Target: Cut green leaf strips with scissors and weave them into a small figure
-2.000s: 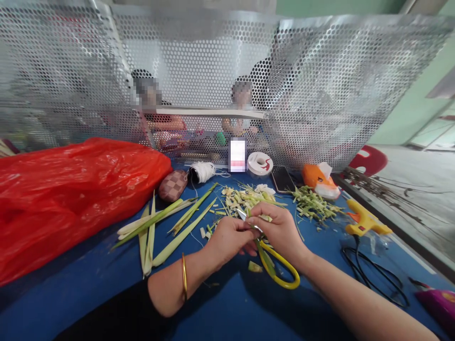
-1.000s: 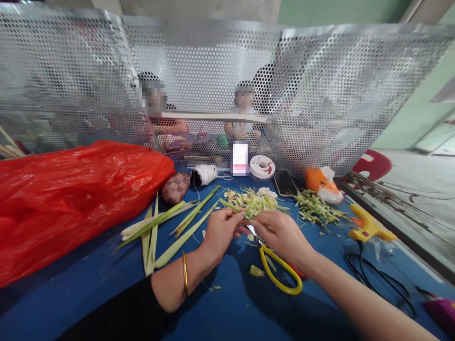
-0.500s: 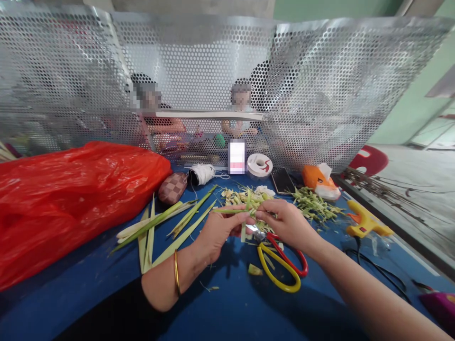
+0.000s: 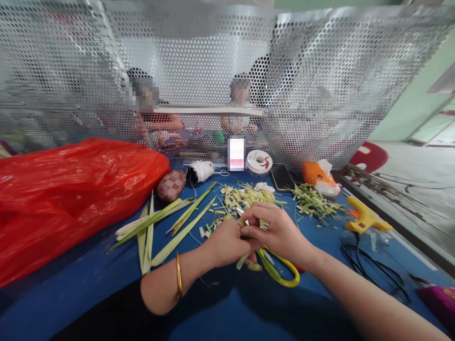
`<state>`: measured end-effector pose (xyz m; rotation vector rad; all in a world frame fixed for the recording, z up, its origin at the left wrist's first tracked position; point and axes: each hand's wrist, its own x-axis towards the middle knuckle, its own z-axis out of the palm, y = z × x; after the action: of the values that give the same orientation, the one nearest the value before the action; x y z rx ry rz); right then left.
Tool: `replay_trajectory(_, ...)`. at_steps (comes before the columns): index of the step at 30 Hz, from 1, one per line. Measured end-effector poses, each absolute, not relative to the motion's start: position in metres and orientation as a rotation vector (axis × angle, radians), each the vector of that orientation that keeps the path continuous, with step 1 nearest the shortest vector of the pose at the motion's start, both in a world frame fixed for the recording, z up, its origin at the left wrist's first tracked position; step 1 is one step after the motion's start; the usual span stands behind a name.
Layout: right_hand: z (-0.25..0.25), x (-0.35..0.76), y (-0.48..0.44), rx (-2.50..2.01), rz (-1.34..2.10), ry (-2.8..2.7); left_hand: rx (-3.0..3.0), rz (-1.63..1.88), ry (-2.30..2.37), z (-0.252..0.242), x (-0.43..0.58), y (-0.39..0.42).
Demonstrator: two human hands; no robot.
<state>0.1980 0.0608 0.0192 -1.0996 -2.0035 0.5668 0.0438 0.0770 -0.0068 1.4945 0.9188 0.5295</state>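
My left hand (image 4: 227, 240) and my right hand (image 4: 273, 232) meet in the middle of the table, their fingers closed together. Between them they grip a green leaf strip (image 4: 243, 260), whose pale end pokes out below my left fingers. Most of the strip is hidden by the hands. Under my right hand lies a pair of scissors (image 4: 280, 275) with one yellow and one red handle; a blade tip shows just past my fingers. Beyond the hands spreads a heap of chopped leaf scraps (image 4: 245, 193). Several long leaves (image 4: 183, 237) lie to the left.
A red plastic bag (image 4: 81, 189) fills the left side. At the back are a checkered pouch (image 4: 171, 184), white string (image 4: 202, 171), a ribbon spool (image 4: 259, 162), a phone (image 4: 282, 177) and tissues (image 4: 320, 177). A yellow glue gun (image 4: 366, 218) with cord lies right. Perforated sheeting (image 4: 199, 57) stands behind.
Both hands have drawn together and lower, over the scissors. My left hand has rolled so its back faces up. The strip, earlier pointing left and upward, is now mostly covered.
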Motion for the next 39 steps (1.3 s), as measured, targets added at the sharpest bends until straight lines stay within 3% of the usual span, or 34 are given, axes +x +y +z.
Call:
replay_trajectory(5,0.023,0.201,0.06,-1.102,0.248,-2.008,1.324,0.543,0.93,0.01,0.043,0.081)
replay_trajectory(13,0.009,0.2,0.055,-0.914,-0.628,-2.341,0.986,0.743,0.926,0.009,0.04,0.087)
replay_trajectory(24,0.014,0.199,0.051,-0.988,-0.691,-2.034,0.816,0.832,0.779,0.02,0.039,0.084)
replay_trajectory(39,-0.003,0.201,0.053,-0.862,-0.746,-2.217,0.881,0.956,0.802,0.015,0.044,0.081)
